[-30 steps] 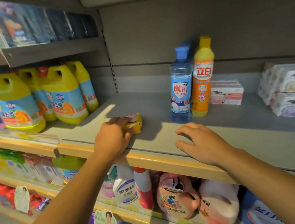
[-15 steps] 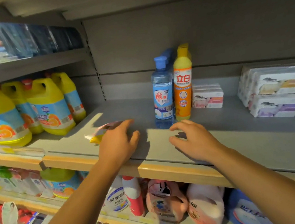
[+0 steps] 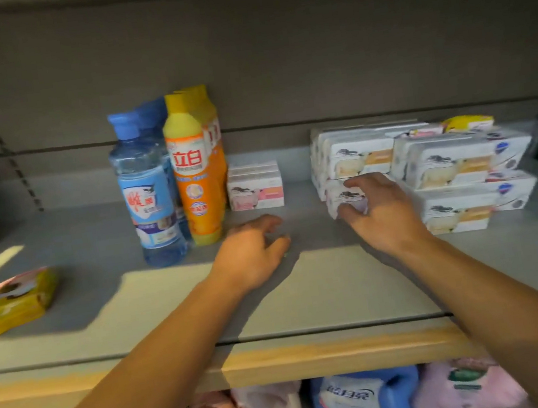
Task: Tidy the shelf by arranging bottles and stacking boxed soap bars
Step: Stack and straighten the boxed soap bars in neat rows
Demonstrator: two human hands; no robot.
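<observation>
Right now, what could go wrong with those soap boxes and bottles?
The right hand grips the lower soap box of a stack; pulling it could topple the boxes above. The left hand hovers near the orange bottle, so a bump might knock it into the blue bottle.

The left hand (image 3: pixel 250 251) has let go of the yellow packet (image 3: pixel 8 302), which now lies near the shelf's (image 3: pixel 307 288) left edge; the right hand (image 3: pixel 379 212) has reached back to grip a soap box (image 3: pixel 342 195) at the bottom of the right-hand stack.
</observation>
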